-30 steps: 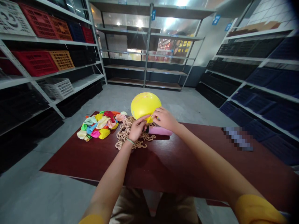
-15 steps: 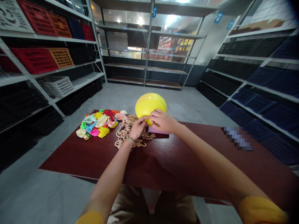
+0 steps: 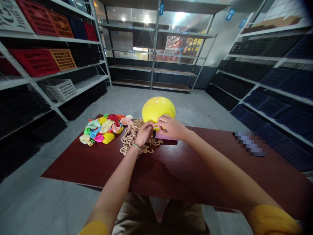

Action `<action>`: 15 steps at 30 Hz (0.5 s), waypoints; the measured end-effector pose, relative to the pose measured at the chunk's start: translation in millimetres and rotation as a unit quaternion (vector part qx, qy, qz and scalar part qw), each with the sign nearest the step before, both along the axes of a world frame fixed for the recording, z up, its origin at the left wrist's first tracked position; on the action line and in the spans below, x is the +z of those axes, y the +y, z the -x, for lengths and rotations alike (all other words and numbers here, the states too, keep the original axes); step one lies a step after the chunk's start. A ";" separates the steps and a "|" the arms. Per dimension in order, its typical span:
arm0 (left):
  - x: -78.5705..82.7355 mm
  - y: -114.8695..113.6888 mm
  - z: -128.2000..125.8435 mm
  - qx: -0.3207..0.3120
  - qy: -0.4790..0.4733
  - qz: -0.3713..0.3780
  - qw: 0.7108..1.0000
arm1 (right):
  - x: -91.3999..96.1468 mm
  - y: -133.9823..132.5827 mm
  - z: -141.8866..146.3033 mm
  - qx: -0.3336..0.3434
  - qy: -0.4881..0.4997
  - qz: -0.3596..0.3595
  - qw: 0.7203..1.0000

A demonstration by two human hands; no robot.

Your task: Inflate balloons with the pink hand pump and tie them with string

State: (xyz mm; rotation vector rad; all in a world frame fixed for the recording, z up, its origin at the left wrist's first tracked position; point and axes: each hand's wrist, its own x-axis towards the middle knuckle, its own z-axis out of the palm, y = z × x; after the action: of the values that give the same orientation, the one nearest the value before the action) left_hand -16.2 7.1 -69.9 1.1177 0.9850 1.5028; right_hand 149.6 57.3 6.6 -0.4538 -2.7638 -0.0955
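An inflated yellow balloon with print on it stands above the far edge of the dark red table. My left hand is closed at the balloon's neck, thumb and fingertips pinched together. From the other side my right hand pinches at the same neck, its fingertips close to the left ones. The neck itself is mostly hidden by my fingers. Beneath my hands lies a pink object with a dark end, partly covered. A tangled heap of tan cord lies under and beside my left hand.
Left of the cord is a pile of limp, colourful balloons. A blurred flat item lies at the table's right. Shelves with red crates stand left, dark blue crates right, and a metal rack behind.
My left fingers have drawn in slightly into a tighter pinch at the balloon's neck. The balloon has shifted very little, and the right hand stays nearly in place.
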 end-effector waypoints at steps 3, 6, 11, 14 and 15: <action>2.3 -1.6 0.5 -0.045 -0.042 0.020 0.998 | 0.9 0.2 -0.8 -0.008 0.018 0.007 1.000; 2.5 -2.6 2.4 -0.070 0.020 0.026 0.997 | -0.5 1.0 -1.3 -0.007 0.030 0.021 0.999; 3.3 -4.3 2.7 -0.079 0.089 0.007 0.993 | -2.8 2.7 -4.0 -0.017 0.041 0.049 0.998; 5.4 -5.3 1.7 -0.098 0.089 -0.021 0.991 | -0.5 3.5 -6.8 -0.029 0.057 0.062 0.996; 6.1 -5.6 1.4 -0.109 0.084 -0.029 0.990 | 0.6 3.5 -7.6 -0.030 0.063 0.066 0.995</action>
State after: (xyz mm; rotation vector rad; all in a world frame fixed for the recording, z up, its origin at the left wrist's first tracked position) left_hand -17.6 1.5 -63.8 1.3661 0.9034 1.2844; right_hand 157.2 60.8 7.2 -0.5564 -2.6424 0.0989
